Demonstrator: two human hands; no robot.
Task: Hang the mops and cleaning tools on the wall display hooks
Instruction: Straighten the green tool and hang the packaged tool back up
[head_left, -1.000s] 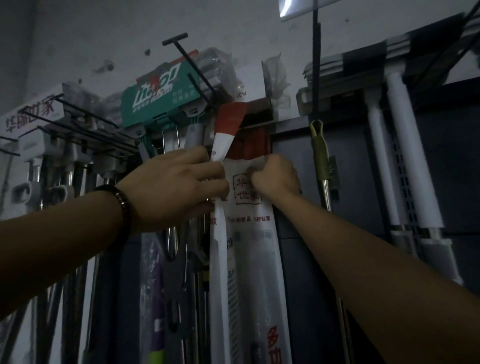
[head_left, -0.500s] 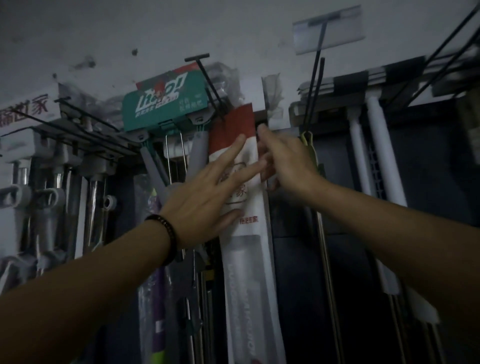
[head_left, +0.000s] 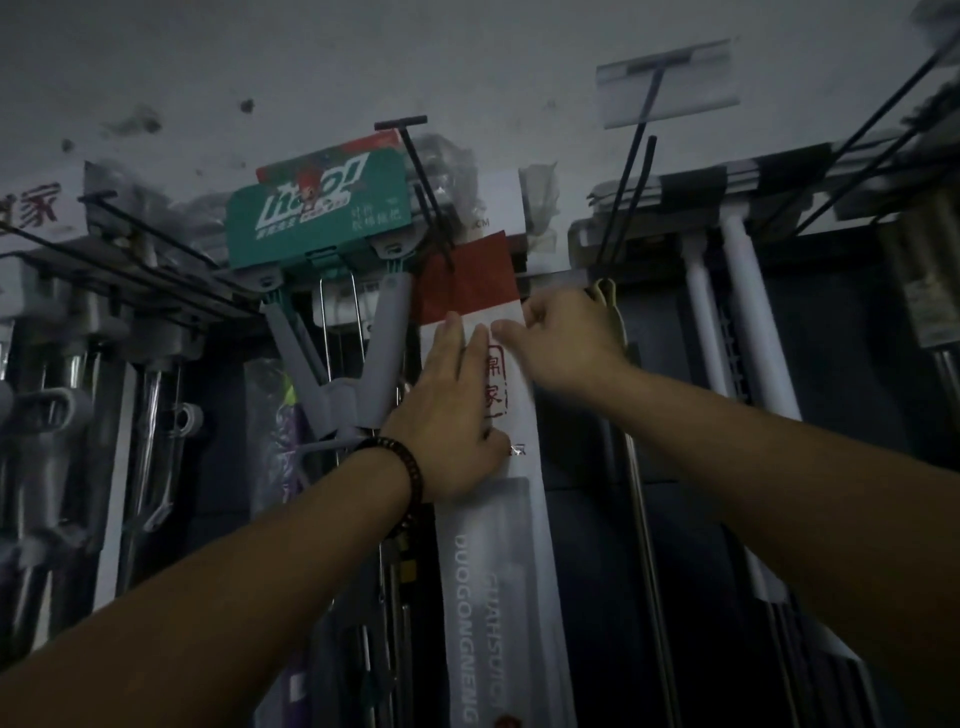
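Note:
A long white packaged mop (head_left: 498, 545) with a red top (head_left: 467, 280) hangs flat against the dark wall display, its top at a black wire hook (head_left: 415, 156) with a T-shaped end. My left hand (head_left: 447, 415), with a bead bracelet on the wrist, lies flat on the front of the package with its fingers stretched upward. My right hand (head_left: 566, 343) has curled fingers at the package's upper right edge, thumb on the white wrapper just under the red band. Whether the hook passes through the package is hidden.
A green-carded mop (head_left: 322, 218) with a grey Y-shaped frame (head_left: 363, 374) hangs just left. Grey mop heads (head_left: 52, 415) crowd the far left. A yellow-tipped metal pole (head_left: 639, 519) and white poles (head_left: 748, 322) hang to the right. A clear tag holder (head_left: 670, 88) juts out above.
The package's folded red top now stands straight and flat at the hook. My left hand let go of the package's edge and laid flat on its front; my right hand moved up to the top edge.

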